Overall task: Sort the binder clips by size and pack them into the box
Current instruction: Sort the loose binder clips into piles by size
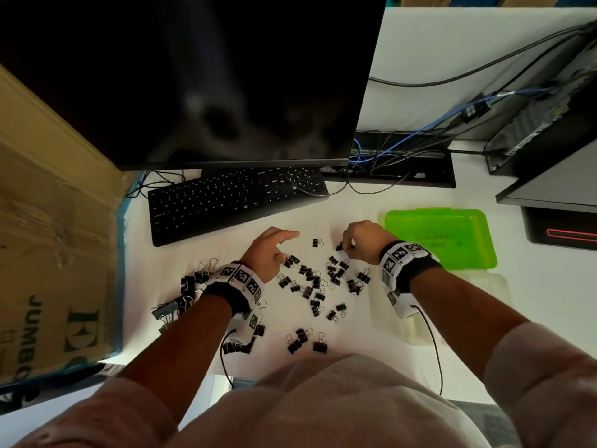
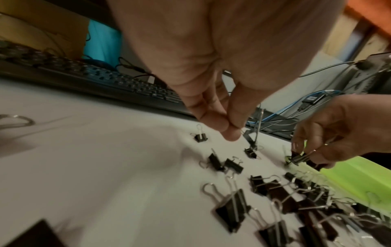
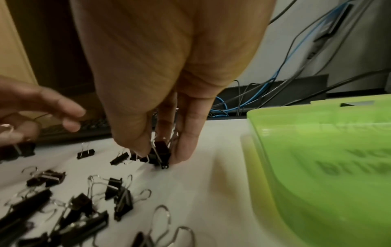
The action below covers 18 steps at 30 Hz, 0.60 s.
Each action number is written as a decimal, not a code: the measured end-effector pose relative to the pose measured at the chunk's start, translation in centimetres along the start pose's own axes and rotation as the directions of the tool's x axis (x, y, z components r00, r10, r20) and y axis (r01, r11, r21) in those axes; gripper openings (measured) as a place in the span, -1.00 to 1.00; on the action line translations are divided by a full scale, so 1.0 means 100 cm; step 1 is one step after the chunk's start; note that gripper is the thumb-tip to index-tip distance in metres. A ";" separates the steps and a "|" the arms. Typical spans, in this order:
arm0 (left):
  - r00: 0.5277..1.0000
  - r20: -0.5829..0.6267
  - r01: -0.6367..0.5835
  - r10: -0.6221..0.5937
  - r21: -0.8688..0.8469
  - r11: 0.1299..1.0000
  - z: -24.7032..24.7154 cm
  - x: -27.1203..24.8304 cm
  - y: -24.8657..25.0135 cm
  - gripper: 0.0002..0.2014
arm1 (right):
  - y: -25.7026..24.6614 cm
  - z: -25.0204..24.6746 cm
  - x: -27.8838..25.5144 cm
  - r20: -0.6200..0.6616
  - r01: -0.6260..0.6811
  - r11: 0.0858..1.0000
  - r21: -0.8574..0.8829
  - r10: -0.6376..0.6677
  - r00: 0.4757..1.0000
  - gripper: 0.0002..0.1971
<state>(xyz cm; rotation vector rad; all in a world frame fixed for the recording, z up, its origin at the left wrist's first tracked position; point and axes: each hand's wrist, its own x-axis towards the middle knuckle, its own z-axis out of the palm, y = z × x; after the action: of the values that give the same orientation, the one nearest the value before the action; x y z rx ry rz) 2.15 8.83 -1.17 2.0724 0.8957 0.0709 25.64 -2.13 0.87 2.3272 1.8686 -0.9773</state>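
"JUMBO" is printed on the cardboard box (image 1: 48,253).

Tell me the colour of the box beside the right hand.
Translucent lime green; the box shows best in the head view, just beyond the right hand.

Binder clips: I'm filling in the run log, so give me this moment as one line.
phase: sorting | right hand: pinching small binder clips | left hand: pinching a clip handle | green box: shows no clips
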 end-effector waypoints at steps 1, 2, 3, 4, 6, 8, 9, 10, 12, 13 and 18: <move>1.000 0.022 -0.021 0.021 0.015 1.000 0.001 -0.002 0.003 -0.45 | 0.002 -0.001 -0.003 -0.028 -0.015 1.000 0.020 0.016 0.999 -0.92; 0.999 0.027 -0.033 0.032 0.020 0.999 0.002 -0.004 0.005 -0.47 | 0.004 -0.001 -0.005 -0.058 -0.022 0.999 0.040 0.024 0.998 -0.93; 0.999 0.017 -0.037 0.037 0.016 0.999 0.004 -0.007 0.007 -0.49 | 0.007 -0.002 -0.008 -0.078 -0.031 0.998 0.059 0.036 0.996 -0.93; 0.999 0.000 -0.033 0.033 0.006 0.999 0.007 -0.011 0.008 -0.52 | 0.009 -0.001 -0.011 -0.088 -0.040 0.997 0.071 0.046 0.995 -0.93; 0.999 -0.016 -0.031 0.031 -0.001 1.000 0.014 -0.019 0.008 -0.56 | 0.014 -0.001 -0.018 -0.079 -0.058 0.997 0.041 0.061 0.995 -0.92; 0.999 0.006 -0.042 0.041 0.020 0.999 0.021 -0.029 0.009 -0.55 | 0.018 0.002 -0.022 -0.061 -0.064 0.998 -0.006 0.063 0.996 -0.92; 0.999 0.005 -0.042 0.042 0.030 0.999 0.023 -0.032 0.009 -0.54 | 0.019 0.004 -0.023 -0.061 -0.067 0.998 -0.016 0.066 0.996 -0.92; 1.000 -0.016 -0.026 0.026 0.028 0.999 0.023 -0.035 0.007 -0.56 | 0.019 0.005 -0.023 -0.067 -0.069 0.997 -0.019 0.067 0.996 -0.92; 0.992 -0.102 0.070 -0.070 -0.002 0.998 0.022 -0.038 0.003 -0.63 | 0.017 0.005 -0.023 -0.075 -0.073 0.997 -0.037 0.070 0.995 -0.92; 0.983 -0.134 0.126 -0.127 -0.016 0.992 0.020 -0.040 -0.001 -0.65 | 0.016 0.004 -0.023 -0.064 -0.073 0.996 -0.061 0.069 0.996 -0.91; 0.978 -0.036 0.209 -0.206 0.100 0.973 0.020 -0.050 -0.011 -0.53 | 0.006 0.004 -0.011 0.018 -0.057 0.982 -0.179 0.061 0.998 -0.82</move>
<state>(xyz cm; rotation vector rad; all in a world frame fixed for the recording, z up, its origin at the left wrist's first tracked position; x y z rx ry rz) -1.46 4.81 -1.94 2.0642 1.1483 -0.0623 25.83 -3.42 0.84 2.2435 1.7863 -0.7924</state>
